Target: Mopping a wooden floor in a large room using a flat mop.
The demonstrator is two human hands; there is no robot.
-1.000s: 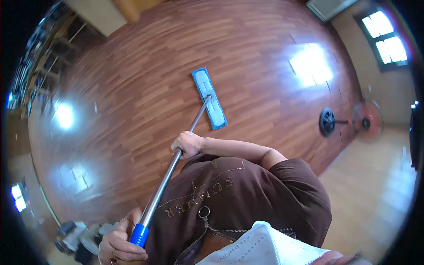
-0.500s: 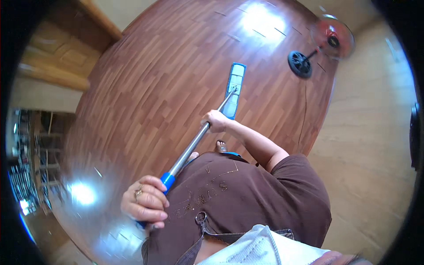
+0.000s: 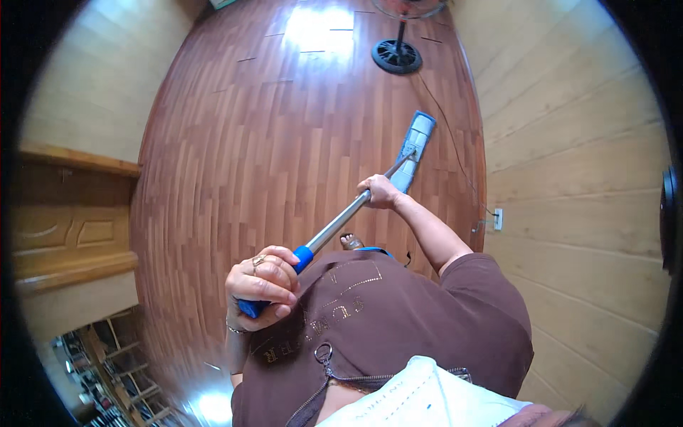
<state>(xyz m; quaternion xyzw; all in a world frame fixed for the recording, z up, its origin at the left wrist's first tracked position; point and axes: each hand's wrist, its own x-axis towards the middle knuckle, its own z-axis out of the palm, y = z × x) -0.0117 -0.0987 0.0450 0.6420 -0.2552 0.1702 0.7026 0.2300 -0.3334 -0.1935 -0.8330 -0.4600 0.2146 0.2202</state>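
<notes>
A flat mop with a metal pole slants across in front of me. My left hand, with a ring on one finger, is wrapped round the blue grip near the pole's upper end. Lower on the pole, my right hand is closed around the bare metal. Beyond it the blue and white mop head lies flat on the wood-plank floor, its near end close behind my right hand. My bare forearm runs from the brown sleeve to that hand.
A standing fan with a round black base is at the far right. Its cord trails over the floor toward a wall outlet. A pale wall rises on the right. At left are a wooden door and shelves.
My view has turned, so the fan and door sit farther left and the outlet now shows. The mop head and both hands have shifted right in view, and the mop head is angled more.
</notes>
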